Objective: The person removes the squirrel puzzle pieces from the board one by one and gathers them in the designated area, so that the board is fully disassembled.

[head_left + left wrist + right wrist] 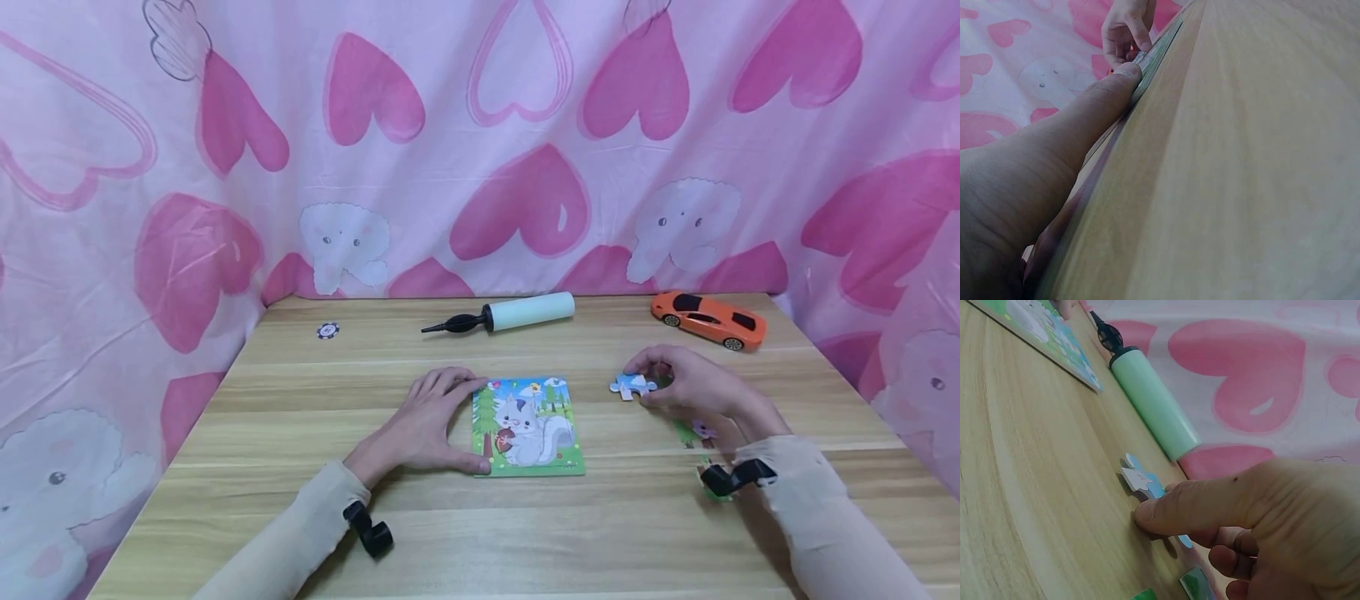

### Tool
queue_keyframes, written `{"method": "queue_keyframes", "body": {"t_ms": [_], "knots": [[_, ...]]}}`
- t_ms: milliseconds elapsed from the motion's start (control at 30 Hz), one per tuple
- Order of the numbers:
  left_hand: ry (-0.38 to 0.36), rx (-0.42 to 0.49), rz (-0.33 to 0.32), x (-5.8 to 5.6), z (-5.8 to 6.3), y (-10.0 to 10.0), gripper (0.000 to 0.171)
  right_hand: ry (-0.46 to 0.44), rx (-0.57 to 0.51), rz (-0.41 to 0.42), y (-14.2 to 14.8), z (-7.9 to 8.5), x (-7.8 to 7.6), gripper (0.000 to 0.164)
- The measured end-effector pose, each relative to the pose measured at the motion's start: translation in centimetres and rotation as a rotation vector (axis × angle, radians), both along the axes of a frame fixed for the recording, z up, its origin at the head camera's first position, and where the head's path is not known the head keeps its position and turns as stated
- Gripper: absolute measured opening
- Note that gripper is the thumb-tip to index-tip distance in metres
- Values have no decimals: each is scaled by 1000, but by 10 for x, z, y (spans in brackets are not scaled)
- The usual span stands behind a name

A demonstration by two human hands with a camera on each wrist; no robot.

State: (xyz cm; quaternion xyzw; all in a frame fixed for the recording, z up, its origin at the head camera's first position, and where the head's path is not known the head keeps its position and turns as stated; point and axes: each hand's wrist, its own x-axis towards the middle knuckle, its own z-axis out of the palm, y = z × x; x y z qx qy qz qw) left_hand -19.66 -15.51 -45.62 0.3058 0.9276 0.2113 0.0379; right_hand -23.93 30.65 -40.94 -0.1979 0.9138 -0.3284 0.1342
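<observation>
A square picture board (534,433) with a grey squirrel and green trees lies flat on the table. My left hand (427,425) rests at its left side, thumb on the lower left corner and forefinger by the upper left corner. To the right of the board, my right hand (697,387) pinches a blue jigsaw piece (630,384) between thumb and fingers. In the right wrist view the jigsaw piece (1140,480) is tilted, just above the wood. More jigsaw pieces (703,430) lie under my right wrist, partly hidden by the hand and sleeve.
Along the back of the table lie a pale green hand pump (531,312) with a black nozzle and an orange toy car (708,320). A poker chip (327,331) is at the back left. A pink heart-patterned curtain (427,208) hangs behind the wooden table (480,542).
</observation>
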Motion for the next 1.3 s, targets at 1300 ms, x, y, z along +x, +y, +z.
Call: {"method": "queue_keyframes", "body": {"t_ms": [1300], "knots": [[13,10,-1,1,-1,1,126,84,-138,-75,-1,25,3,63]]}}
